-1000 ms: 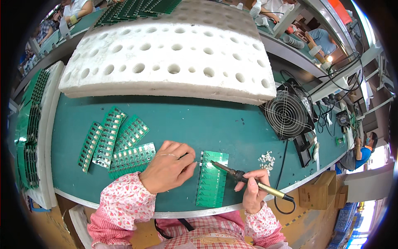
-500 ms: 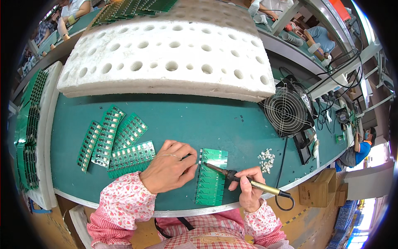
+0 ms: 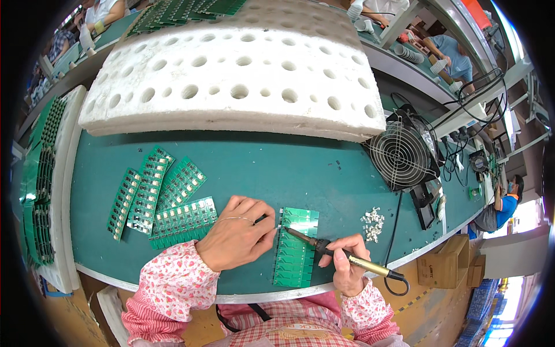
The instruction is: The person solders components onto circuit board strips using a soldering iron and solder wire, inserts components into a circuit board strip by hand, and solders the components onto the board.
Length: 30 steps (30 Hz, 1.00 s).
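My right hand (image 3: 348, 261) grips a soldering iron (image 3: 370, 265) with a yellowish handle, its tip resting at the left edge of a green circuit board (image 3: 298, 248). This board lies flat with several pale traces and a row of small parts or pins along its left side. Just left of it, my left hand (image 3: 240, 234) is closed on a thin black tool (image 3: 261, 218). Only a short dark piece of that tool shows between the fingers, so its kind is hidden. A small heap of white connectors (image 3: 373, 224) lies right of the board.
Several populated circuit boards (image 3: 151, 185) lie left of my hands. A white foam block with holes (image 3: 231, 115) spans the back. A fan with a wire guard (image 3: 398, 151) stands at right, near a black cable (image 3: 395, 231). More boards (image 3: 41, 179) lean against foam at far left. Other people work beyond.
Both hands, the soldering iron and the board hold nearly the same places. The whole view has shifted very slightly.
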Available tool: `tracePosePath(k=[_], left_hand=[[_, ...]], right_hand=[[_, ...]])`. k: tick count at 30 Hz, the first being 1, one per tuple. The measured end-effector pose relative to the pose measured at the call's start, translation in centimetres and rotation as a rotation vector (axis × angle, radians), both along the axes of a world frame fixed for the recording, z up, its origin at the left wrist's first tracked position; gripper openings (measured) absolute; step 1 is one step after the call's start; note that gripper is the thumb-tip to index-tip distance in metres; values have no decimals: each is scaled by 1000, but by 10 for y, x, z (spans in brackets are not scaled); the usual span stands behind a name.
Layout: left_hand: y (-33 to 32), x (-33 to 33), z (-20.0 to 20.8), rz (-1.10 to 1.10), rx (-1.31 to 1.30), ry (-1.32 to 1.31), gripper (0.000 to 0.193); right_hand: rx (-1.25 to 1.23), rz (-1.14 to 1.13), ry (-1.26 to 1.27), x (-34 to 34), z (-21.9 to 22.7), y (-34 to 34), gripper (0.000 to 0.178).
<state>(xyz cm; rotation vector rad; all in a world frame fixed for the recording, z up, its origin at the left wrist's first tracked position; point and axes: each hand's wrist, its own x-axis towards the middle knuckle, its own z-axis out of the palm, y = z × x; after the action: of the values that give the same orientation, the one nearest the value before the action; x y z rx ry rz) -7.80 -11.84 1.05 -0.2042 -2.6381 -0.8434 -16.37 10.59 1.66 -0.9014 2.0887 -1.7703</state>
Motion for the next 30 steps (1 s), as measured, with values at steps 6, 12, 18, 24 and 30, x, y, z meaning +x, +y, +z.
tracePosePath(k=[6, 12, 18, 24, 30], left_hand=[[1, -1, 0, 1, -15, 2, 11], [0, 0, 2, 17, -9, -14, 11], [1, 0, 1, 17, -23, -5, 12], [2, -1, 1, 13, -41, -5, 11], [2, -1, 0, 16, -47, -10, 11]], right_hand=[[15, -3, 16, 0, 0, 0, 17], [-18, -60, 35, 1, -2, 1, 19], [37, -7, 24, 0, 2, -1, 20], [24, -7, 35, -1, 0, 0, 19], [34, 16, 39, -1, 1, 0, 19]])
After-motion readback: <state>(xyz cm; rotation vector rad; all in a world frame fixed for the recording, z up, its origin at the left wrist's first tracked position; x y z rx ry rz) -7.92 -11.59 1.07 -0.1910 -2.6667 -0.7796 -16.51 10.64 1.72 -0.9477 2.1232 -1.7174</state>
